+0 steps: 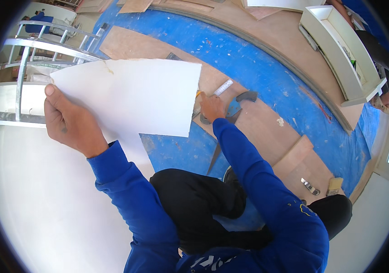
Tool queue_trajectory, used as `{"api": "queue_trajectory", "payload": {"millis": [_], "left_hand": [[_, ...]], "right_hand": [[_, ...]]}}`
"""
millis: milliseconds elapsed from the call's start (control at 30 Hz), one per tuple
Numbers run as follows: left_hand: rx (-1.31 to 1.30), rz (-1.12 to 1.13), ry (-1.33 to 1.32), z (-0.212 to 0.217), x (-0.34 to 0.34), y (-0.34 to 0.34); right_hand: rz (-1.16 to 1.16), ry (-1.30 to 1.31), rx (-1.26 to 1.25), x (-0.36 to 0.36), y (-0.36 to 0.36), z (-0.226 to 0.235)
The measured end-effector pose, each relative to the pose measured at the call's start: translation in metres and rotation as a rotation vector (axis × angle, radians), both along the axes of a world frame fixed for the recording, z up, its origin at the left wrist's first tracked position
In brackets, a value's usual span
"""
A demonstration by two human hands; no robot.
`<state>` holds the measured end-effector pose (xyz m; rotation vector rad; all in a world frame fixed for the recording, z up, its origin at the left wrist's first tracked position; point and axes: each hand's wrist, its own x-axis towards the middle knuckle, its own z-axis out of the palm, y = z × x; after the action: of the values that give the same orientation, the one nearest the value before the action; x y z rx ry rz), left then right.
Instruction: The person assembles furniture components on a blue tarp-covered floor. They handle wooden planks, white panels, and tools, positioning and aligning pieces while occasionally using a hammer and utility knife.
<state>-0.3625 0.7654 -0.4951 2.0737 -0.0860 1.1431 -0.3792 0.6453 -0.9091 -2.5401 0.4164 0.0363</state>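
Note:
My left hand grips the left edge of a large white sheet and holds it up, tilted, above the floor. My right hand reaches past the sheet's right edge and rests on a wooden board, beside a metal ruler and a dark curved tool. Something small and yellow shows by its fingers; whether it holds that, I cannot tell. Both arms wear blue sleeves, and my knees in black trousers are below.
A blue sheet covers the floor under several wooden boards. A metal ladder stands at upper left. A white cabinet frame lies at upper right, with another person's legs beside it. A brush and a metal piece lie at lower right.

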Motion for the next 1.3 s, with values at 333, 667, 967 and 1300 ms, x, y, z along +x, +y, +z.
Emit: {"api": "queue_trajectory", "payload": {"millis": [333, 667, 967, 1300], "left_hand": [[0.015, -0.247, 0.158, 0.003, -0.025, -0.044], [-0.052, -0.232, 0.026, 0.011, -0.013, -0.009], [0.018, -0.315, 0.138, 0.007, -0.007, 0.013], [0.014, -0.708, 0.221, 0.002, -0.027, -0.046]], "right_hand": [[-0.516, -0.091, 0.458, -0.023, -0.012, -0.013], [-0.369, -0.294, 0.490, -0.065, -0.078, 0.010], [0.214, -0.231, -0.086, -0.041, -0.070, 0.007], [0.413, -0.415, -0.439, -0.038, -0.077, 0.022]]}}
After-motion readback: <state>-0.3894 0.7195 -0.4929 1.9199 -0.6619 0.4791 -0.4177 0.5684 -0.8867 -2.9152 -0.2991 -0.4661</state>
